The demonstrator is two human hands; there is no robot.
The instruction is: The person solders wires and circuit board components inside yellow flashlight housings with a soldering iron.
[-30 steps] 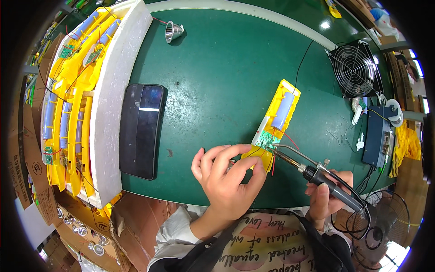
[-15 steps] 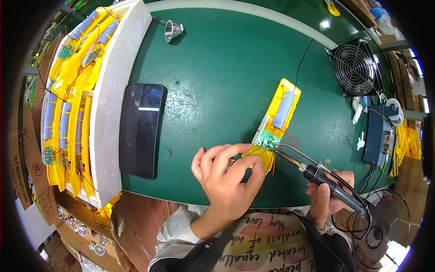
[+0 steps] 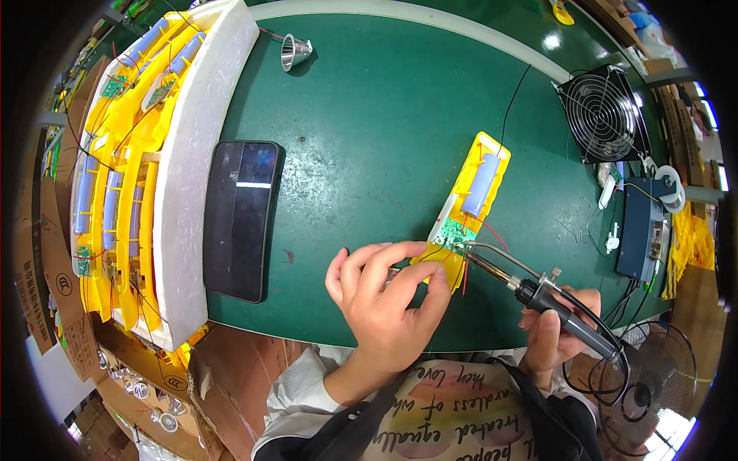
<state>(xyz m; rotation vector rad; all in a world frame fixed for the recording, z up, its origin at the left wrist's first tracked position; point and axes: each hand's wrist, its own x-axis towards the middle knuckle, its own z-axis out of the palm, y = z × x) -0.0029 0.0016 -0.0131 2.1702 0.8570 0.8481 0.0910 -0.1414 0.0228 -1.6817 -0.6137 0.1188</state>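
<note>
A yellow plastic housing (image 3: pixel 466 188) lies slanted on the green bench, with a blue cylindrical battery cell (image 3: pixel 481 184) and a small green circuit board (image 3: pixel 453 233) in it. My right hand (image 3: pixel 555 334) is closed around the black handle of a soldering iron (image 3: pixel 565 316). Its tip, beside a curved metal tube fixed along the iron, is at the board's lower edge. My left hand (image 3: pixel 388 296) is pinched at the housing's lower end, with a thin dark wire running to its fingertips. Something shiny, mostly hidden, shows between its fingers. Red wires (image 3: pixel 493 235) stick out beside the board.
To the left, a white foam box (image 3: pixel 201 154) holds several similar yellow housings, beside a black phone (image 3: pixel 241 221). A silver reflector cup (image 3: pixel 295 53) lies at the far left. Toward the right are a black fan (image 3: pixel 603 115), a dark blue box-shaped unit (image 3: pixel 643 230) and a solder spool (image 3: pixel 671 190).
Almost nothing differs. The iron's tip and both hands hold nearly the same place at the board; only a very slight shift of the whole view shows.
</note>
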